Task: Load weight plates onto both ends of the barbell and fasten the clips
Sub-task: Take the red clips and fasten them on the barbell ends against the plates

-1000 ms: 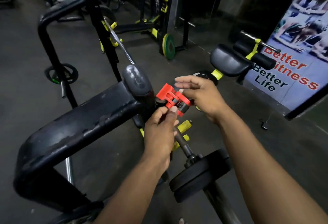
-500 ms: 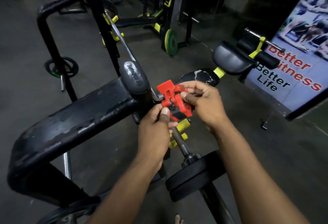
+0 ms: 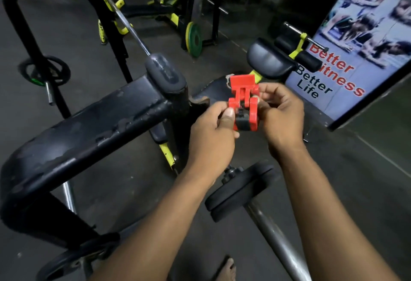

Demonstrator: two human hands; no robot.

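A red clip (image 3: 244, 102) with a black inner pad is held up between both hands, its lever flipped up. My left hand (image 3: 212, 134) pinches its left side with the thumb on the red edge. My right hand (image 3: 281, 114) grips its right side. Below my hands, black weight plates (image 3: 239, 194) sit on the steel barbell (image 3: 275, 243), which runs toward the lower right. The bar's end above the plates is hidden behind my left forearm.
A worn black padded rack arm (image 3: 84, 134) crosses the left half. Another barbell (image 3: 126, 22) rests on a rack behind, a green plate (image 3: 195, 38) leans on a stand, and a black plate (image 3: 45, 74) hangs at left. A bench pad (image 3: 269, 61) and a poster (image 3: 360, 36) stand at right.
Both hands have lifted the clip to the right, off the bar end, and turned it so its lever points up. The camera has dipped lower.
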